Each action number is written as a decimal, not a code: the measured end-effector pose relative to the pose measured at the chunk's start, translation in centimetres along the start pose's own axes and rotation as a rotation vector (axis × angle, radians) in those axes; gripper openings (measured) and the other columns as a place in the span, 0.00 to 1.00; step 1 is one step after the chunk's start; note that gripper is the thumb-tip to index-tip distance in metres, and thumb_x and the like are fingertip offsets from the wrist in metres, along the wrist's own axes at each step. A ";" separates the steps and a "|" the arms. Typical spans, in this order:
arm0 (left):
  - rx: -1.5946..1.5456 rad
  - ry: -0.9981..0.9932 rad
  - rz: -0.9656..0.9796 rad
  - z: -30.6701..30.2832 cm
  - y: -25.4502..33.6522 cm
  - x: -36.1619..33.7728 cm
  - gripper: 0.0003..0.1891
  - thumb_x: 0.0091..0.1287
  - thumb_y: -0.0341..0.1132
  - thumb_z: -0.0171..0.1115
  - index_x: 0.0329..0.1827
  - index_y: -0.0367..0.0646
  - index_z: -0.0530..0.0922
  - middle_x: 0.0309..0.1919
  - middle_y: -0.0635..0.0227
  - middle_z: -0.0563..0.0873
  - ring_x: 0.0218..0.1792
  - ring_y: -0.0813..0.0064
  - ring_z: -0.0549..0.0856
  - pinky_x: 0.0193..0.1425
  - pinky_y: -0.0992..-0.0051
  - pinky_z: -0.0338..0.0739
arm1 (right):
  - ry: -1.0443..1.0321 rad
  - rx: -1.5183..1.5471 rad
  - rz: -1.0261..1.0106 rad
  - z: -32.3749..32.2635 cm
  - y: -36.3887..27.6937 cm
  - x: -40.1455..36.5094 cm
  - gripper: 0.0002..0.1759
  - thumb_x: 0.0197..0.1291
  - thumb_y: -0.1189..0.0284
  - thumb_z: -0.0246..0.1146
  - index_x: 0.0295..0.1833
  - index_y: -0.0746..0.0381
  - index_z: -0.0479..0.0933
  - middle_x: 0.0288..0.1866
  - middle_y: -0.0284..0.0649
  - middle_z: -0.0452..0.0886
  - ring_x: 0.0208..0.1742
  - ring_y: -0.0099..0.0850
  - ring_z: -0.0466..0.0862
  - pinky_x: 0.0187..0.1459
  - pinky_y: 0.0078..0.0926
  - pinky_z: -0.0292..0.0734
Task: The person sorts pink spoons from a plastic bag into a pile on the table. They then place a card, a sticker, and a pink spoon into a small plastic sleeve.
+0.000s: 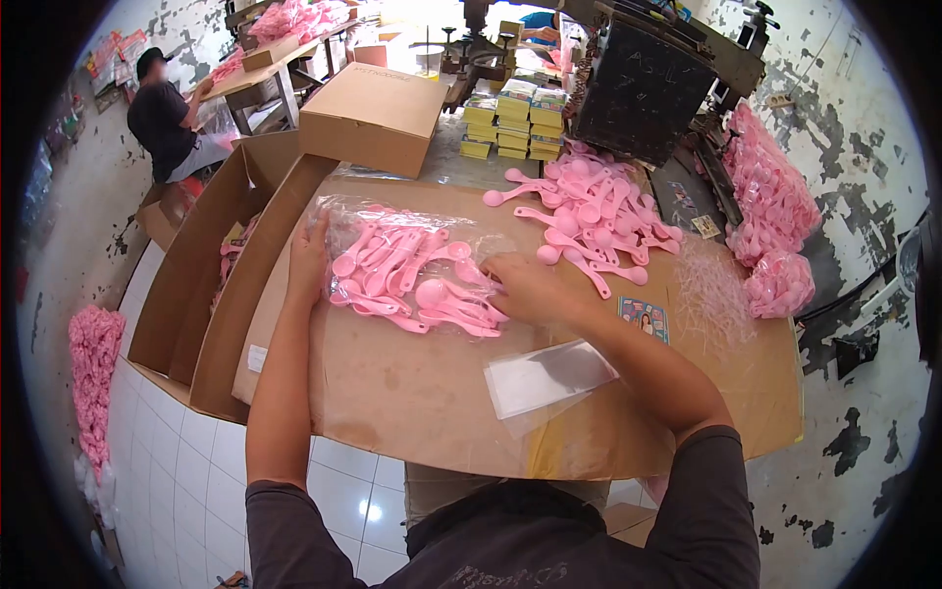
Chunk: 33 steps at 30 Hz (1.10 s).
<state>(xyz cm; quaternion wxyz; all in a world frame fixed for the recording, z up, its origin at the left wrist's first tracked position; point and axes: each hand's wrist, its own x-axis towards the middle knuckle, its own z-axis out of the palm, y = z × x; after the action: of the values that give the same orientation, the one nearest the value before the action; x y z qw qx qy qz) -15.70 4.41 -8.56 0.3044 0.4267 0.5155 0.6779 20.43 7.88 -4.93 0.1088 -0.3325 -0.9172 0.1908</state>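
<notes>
A clear plastic bag [343, 211] lies on the cardboard-covered table with several pink plastic measuring spoons [392, 260] in it. My left hand [310, 257] grips the bag's left edge, thumb on top. At the bag's right end, the curled fingers of my right hand [530, 287] touch the spoons there. Whether they pinch a spoon or the plastic is hidden. A loose heap of pink spoons [599, 211] lies beyond my right hand. Flat clear bags [545, 381] rest below my right forearm, and a printed card [645, 319] lies just past it.
Stacked yellow-edged cards [515, 118] and a closed carton [373, 108] stand at the back. An open carton [182, 334] flanks the table's left side. Bagged pink spoons [770, 196] pile up at the right, near a black machine [643, 83]. A person [167, 123] sits at far left.
</notes>
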 end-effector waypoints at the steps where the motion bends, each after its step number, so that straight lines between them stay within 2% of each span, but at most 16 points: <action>1: 0.000 0.001 -0.010 0.0 0.0 0.1 0.24 0.81 0.46 0.58 0.66 0.33 0.77 0.55 0.63 0.86 0.53 0.77 0.83 0.58 0.76 0.78 | -0.002 -0.023 -0.015 -0.3 -0.8 -0.3 0.17 0.63 0.69 0.65 0.55 0.65 0.79 0.55 0.51 0.81 0.59 0.50 0.80 0.60 0.46 0.75; 5: -0.013 -0.008 -0.011 -0.2 -0.2 0.2 0.23 0.81 0.46 0.57 0.65 0.34 0.78 0.53 0.64 0.86 0.51 0.78 0.83 0.56 0.76 0.78 | -0.044 -0.063 -0.039 -0.3 -1.0 -0.4 0.17 0.66 0.68 0.64 0.56 0.66 0.78 0.55 0.50 0.80 0.62 0.49 0.79 0.63 0.46 0.74; 8: 0.003 0.000 -0.001 -0.1 -0.2 0.1 0.22 0.82 0.46 0.57 0.65 0.34 0.78 0.52 0.65 0.87 0.50 0.79 0.83 0.55 0.76 0.78 | 0.004 -0.064 -0.075 0.4 0.5 -0.2 0.17 0.65 0.70 0.64 0.56 0.67 0.78 0.51 0.50 0.80 0.60 0.49 0.80 0.61 0.46 0.76; 11: -0.019 0.006 0.021 -0.1 -0.4 0.2 0.22 0.82 0.46 0.57 0.64 0.34 0.78 0.51 0.66 0.87 0.49 0.80 0.83 0.54 0.77 0.78 | 0.169 -0.318 -0.072 -2.7 -0.2 -0.9 0.11 0.64 0.74 0.61 0.51 0.64 0.76 0.44 0.46 0.81 0.51 0.48 0.83 0.55 0.45 0.78; 14: -0.009 0.013 0.018 0.1 0.1 0.0 0.22 0.82 0.45 0.57 0.64 0.34 0.79 0.51 0.66 0.87 0.49 0.80 0.83 0.54 0.77 0.78 | 0.276 -0.410 -0.241 -6.1 1.3 -1.9 0.07 0.65 0.75 0.59 0.47 0.64 0.76 0.39 0.47 0.82 0.45 0.49 0.84 0.51 0.44 0.78; 16: -0.022 0.002 0.026 0.4 0.4 -0.2 0.22 0.82 0.45 0.57 0.64 0.35 0.78 0.51 0.66 0.87 0.49 0.80 0.83 0.54 0.77 0.78 | 0.192 -0.176 0.037 -10.0 1.1 -3.4 0.07 0.66 0.74 0.58 0.46 0.65 0.77 0.42 0.51 0.82 0.45 0.49 0.84 0.49 0.41 0.77; 20: 0.009 0.003 0.012 0.1 0.1 -0.1 0.23 0.81 0.46 0.57 0.65 0.34 0.78 0.52 0.66 0.86 0.50 0.80 0.83 0.55 0.77 0.78 | 0.493 -0.269 0.103 -12.4 11.2 -2.8 0.08 0.65 0.76 0.58 0.48 0.65 0.77 0.43 0.51 0.81 0.49 0.48 0.82 0.50 0.40 0.76; 21: -0.005 -0.002 0.002 0.0 0.0 0.0 0.23 0.81 0.46 0.57 0.65 0.33 0.77 0.52 0.66 0.86 0.50 0.80 0.83 0.55 0.77 0.78 | 0.584 -0.305 0.109 -12.6 11.4 -2.6 0.09 0.64 0.77 0.58 0.49 0.64 0.78 0.44 0.50 0.81 0.51 0.48 0.82 0.51 0.41 0.76; 24: -0.002 -0.002 0.026 -0.1 -0.5 0.5 0.24 0.81 0.46 0.58 0.66 0.32 0.77 0.53 0.65 0.86 0.50 0.79 0.83 0.56 0.76 0.78 | 0.842 -0.768 -0.066 -10.4 10.4 -2.8 0.13 0.66 0.77 0.53 0.48 0.68 0.81 0.47 0.53 0.81 0.50 0.48 0.80 0.55 0.45 0.75; 26: 0.008 0.003 0.027 -0.4 -0.9 0.4 0.24 0.81 0.46 0.58 0.66 0.32 0.77 0.54 0.65 0.86 0.51 0.78 0.83 0.57 0.76 0.77 | 0.556 -0.165 -0.070 -8.7 6.8 -3.0 0.16 0.61 0.78 0.62 0.56 0.62 0.80 0.52 0.46 0.81 0.60 0.48 0.79 0.62 0.45 0.73; 28: 0.013 -0.006 0.005 -0.5 -1.1 0.8 0.25 0.81 0.46 0.58 0.67 0.32 0.77 0.55 0.64 0.86 0.52 0.77 0.83 0.59 0.76 0.77 | 0.226 0.008 -0.317 -5.8 3.8 -3.0 0.16 0.63 0.75 0.63 0.57 0.61 0.80 0.51 0.44 0.81 0.57 0.46 0.81 0.60 0.43 0.76; 30: 0.033 -0.019 -0.020 -0.8 -1.3 0.9 0.24 0.81 0.46 0.57 0.66 0.32 0.77 0.55 0.64 0.85 0.53 0.77 0.82 0.60 0.75 0.76 | 0.039 0.038 -0.093 -3.5 -0.5 -4.0 0.17 0.65 0.72 0.64 0.59 0.60 0.79 0.51 0.44 0.82 0.53 0.43 0.83 0.55 0.41 0.78; 33: 0.043 -0.014 -0.018 -0.8 -0.9 0.7 0.24 0.81 0.46 0.57 0.66 0.32 0.77 0.56 0.64 0.85 0.53 0.77 0.83 0.59 0.75 0.76 | 0.009 0.057 0.143 -2.6 -2.8 -4.0 0.19 0.66 0.70 0.64 0.61 0.62 0.78 0.50 0.47 0.81 0.49 0.41 0.84 0.51 0.40 0.80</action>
<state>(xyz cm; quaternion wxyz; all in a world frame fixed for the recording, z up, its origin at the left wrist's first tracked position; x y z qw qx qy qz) -16.69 4.88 -9.30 0.3048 0.4333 0.5316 0.6609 22.68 4.07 -1.73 0.1087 -0.3946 -0.8848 0.2227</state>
